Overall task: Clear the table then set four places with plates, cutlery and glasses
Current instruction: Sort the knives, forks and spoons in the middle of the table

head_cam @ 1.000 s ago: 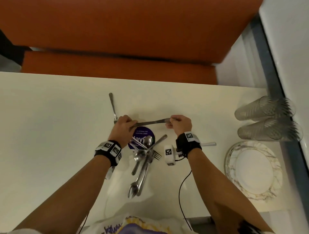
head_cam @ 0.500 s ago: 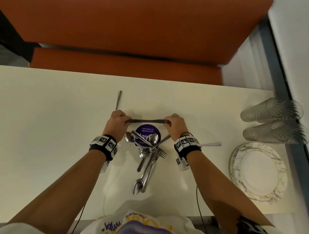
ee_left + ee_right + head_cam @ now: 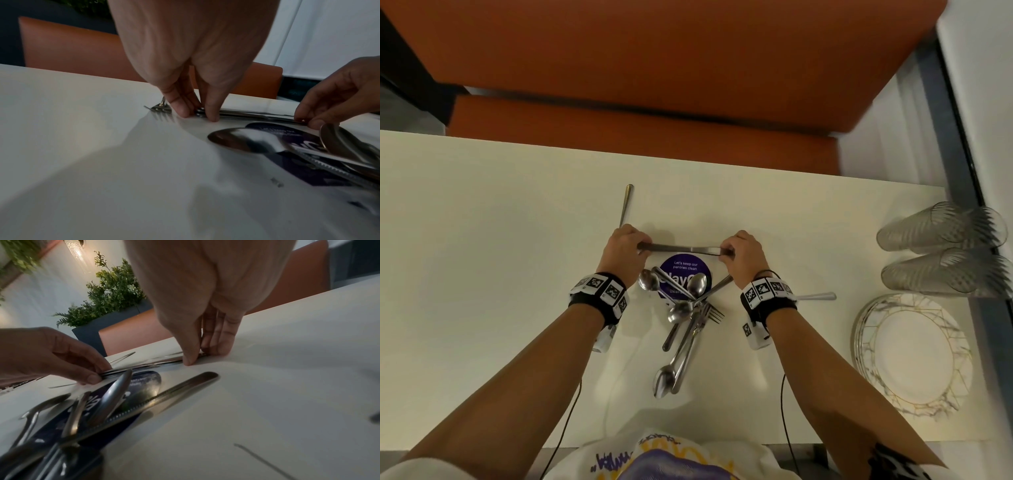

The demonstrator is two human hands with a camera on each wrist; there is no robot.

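Observation:
A thin bundle of cutlery [image 3: 681,248] lies level across the white table [image 3: 482,274], just beyond a purple round sticker [image 3: 685,270]. My left hand [image 3: 640,247] pinches its left end between thumb and fingers, low on the table [image 3: 197,115]. My right hand [image 3: 726,253] pinches the right end the same way [image 3: 197,356]. A fork [image 3: 627,202] lies under my left hand, its tines [image 3: 160,110] showing beside my fingers. A loose pile of spoons, forks and knives [image 3: 685,325] lies between my wrists.
A stack of marbled plates [image 3: 911,353] sits at the table's right end. Two stacks of ribbed glasses [image 3: 941,233] lie on their sides beyond it. A utensil handle [image 3: 820,296] pokes out behind my right wrist. An orange bench [image 3: 654,68] runs along the far side.
The bundle was tilted, its right end higher; now it is level and lower on the table. Both hands have kept their pinch on its ends.

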